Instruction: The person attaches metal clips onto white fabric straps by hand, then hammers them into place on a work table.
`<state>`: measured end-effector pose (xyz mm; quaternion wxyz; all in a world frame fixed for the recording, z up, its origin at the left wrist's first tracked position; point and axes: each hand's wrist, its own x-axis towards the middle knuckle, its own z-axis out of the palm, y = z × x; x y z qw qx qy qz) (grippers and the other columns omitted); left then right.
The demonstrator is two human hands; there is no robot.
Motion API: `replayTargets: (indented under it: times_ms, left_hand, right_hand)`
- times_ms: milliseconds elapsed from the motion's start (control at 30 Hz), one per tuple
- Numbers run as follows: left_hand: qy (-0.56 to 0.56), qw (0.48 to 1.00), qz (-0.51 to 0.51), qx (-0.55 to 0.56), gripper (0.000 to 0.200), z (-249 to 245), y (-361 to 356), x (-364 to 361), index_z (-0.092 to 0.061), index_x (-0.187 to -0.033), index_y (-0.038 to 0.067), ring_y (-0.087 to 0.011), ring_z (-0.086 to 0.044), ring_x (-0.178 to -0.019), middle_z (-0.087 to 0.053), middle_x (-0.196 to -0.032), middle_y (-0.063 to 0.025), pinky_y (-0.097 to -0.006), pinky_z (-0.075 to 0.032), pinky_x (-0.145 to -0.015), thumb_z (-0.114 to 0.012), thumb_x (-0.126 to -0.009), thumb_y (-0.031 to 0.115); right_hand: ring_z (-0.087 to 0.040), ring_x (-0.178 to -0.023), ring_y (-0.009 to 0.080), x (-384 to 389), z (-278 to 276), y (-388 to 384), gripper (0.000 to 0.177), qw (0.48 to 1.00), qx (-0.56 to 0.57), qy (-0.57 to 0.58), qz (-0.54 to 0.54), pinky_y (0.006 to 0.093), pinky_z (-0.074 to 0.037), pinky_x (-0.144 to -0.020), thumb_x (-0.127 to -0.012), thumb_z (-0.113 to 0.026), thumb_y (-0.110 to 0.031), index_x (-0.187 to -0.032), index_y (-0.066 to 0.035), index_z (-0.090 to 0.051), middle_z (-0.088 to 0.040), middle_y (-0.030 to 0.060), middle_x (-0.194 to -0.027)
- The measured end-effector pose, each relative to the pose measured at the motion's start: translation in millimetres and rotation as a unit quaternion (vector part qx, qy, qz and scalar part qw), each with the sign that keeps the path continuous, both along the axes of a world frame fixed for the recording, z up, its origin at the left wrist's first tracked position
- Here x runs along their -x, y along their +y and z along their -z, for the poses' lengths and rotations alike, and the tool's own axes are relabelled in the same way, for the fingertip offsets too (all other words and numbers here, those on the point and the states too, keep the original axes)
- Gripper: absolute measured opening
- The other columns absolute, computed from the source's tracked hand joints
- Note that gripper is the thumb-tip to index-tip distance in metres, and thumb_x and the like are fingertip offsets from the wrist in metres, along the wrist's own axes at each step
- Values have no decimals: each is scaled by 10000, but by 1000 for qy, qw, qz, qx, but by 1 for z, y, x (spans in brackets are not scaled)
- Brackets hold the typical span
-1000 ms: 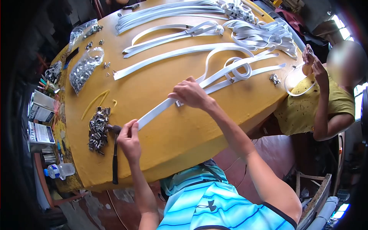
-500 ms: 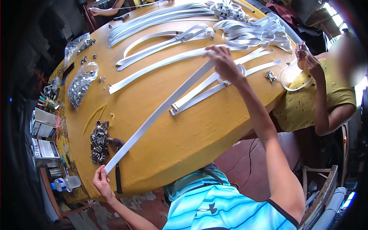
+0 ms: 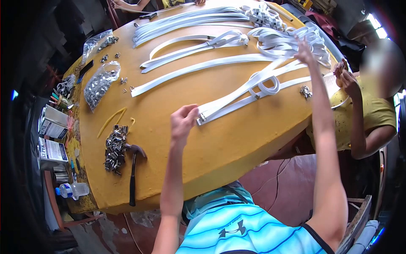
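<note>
My left hand [image 3: 185, 122] is closed on the near end of a white strap [image 3: 239, 91], beside the metal-clipped ends of other white straps lying on the yellow table [image 3: 169, 165]. The strap runs up and to the right toward my right hand [image 3: 303, 53], which is blurred over the tangled pile of white straps [image 3: 270, 38]. Whether its fingers grip the strap is not clear. Under and beside this strap lies a looped strap [image 3: 270, 84]. One long strap [image 3: 190, 70] lies farther back.
A hammer [image 3: 133, 178] lies by a heap of metal clips [image 3: 115, 148]. Bags of metal parts [image 3: 99, 84], cans [image 3: 53, 150] and a bottle [image 3: 74, 190] are at the left. A co-worker [image 3: 359, 110] sits at the right; another person's arm [image 3: 131, 6] shows at the back.
My left hand has moved from the near left edge up and right to the strap ends, bringing the strap with it. My right hand has moved right, over the pile.
</note>
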<state>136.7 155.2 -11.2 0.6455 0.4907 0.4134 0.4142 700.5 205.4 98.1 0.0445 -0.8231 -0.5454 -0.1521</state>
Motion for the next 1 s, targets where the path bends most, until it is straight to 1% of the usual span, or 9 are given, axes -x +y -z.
replayTargets:
  times_ms: [67, 200, 267, 400, 467, 600, 733, 933, 1000]
  left_hand:
    - [39, 999, -15, -25, 228, 12, 11, -19, -674, -1099, -50, -56, -559, -644, -697, -870, -71, -197, -384, -513, -672, -935, 108]
    - [90, 992, -27, -89, 218, 31, 19, -16, -670, -1093, -73, -114, -656, -758, -714, -903, -100, -219, -493, -629, -671, -931, 73]
    - [126, 986, -18, -107, 230, 33, 26, -15, -687, -1074, -55, -141, -675, -775, -725, -925, -116, -249, -521, -665, -682, -919, 115]
    - [320, 935, 38, -152, 251, 18, 35, -25, -731, -1041, 27, -232, -700, -812, -737, -952, -131, -335, -551, -765, -708, -886, 222]
    - [343, 910, 7, -234, 237, 29, 50, -21, -751, -953, 37, -174, -655, -781, -724, -927, -98, -323, -522, -743, -739, -865, 256]
    - [494, 772, -121, -382, 239, 31, 126, 15, -739, -1053, 122, -286, -604, -1012, -686, -1025, -92, -399, -486, -903, -737, -857, 258]
    - [662, 629, -94, -397, 331, 31, 185, 72, -679, -1159, 154, -286, -559, -1129, -644, -1134, -59, -510, -431, -976, -741, -853, 263]
    - [695, 597, -20, -400, 290, 19, 187, 91, -690, -1125, 154, -245, -595, -1108, -650, -1131, -48, -462, -408, -955, -740, -855, 249]
    - [602, 663, -49, -442, 240, 12, 173, 91, -702, -1062, 125, -256, -606, -1091, -665, -1094, -70, -471, -392, -971, -732, -864, 256]
  right_hand:
    - [-400, -1381, 418, 21, 54, -21, 854, 963, -150, 85, -207, 442, -365, -1126, -778, -760, -73, -1518, -113, -337, -276, 323, -1535]
    - [-606, -1153, 361, 160, 102, -116, 331, 936, -242, 226, -120, 436, -456, -996, -877, -691, -143, -1191, -40, -658, -636, 212, -1259]
    - [-643, -1068, 324, 202, 124, -144, 172, 905, -314, 284, -49, 411, -464, -970, -910, -652, -136, -1035, -34, -710, -699, 153, -1134]
    - [-642, -1032, 275, 249, 154, -165, 131, 907, -339, 241, -71, 373, -458, -938, -915, -646, -128, -998, -47, -708, -693, 103, -1109]
    - [-640, -1026, 263, 255, 157, -162, 121, 916, -334, 208, -84, 368, -456, -928, -913, -647, -127, -984, -49, -705, -689, 89, -1096]
    - [-634, -981, 254, 253, 158, -158, 101, 915, -333, 213, -83, 364, -455, -903, -895, -651, -101, -966, -47, -697, -676, 64, -1050]
    - [-635, -917, 264, 252, 159, -156, 83, 923, -304, 215, -96, 369, -479, -851, -884, -648, -77, -948, -45, -690, -672, 64, -1016]
    - [-639, -891, 287, 254, 157, -156, 74, 913, -314, 245, -87, 391, -504, -809, -866, -650, -61, -930, -45, -685, -667, 75, -964]
    - [-640, -889, 292, 254, 158, -157, 71, 910, -320, 248, -83, 394, -507, -804, -861, -652, -59, -923, -44, -683, -666, 77, -955]
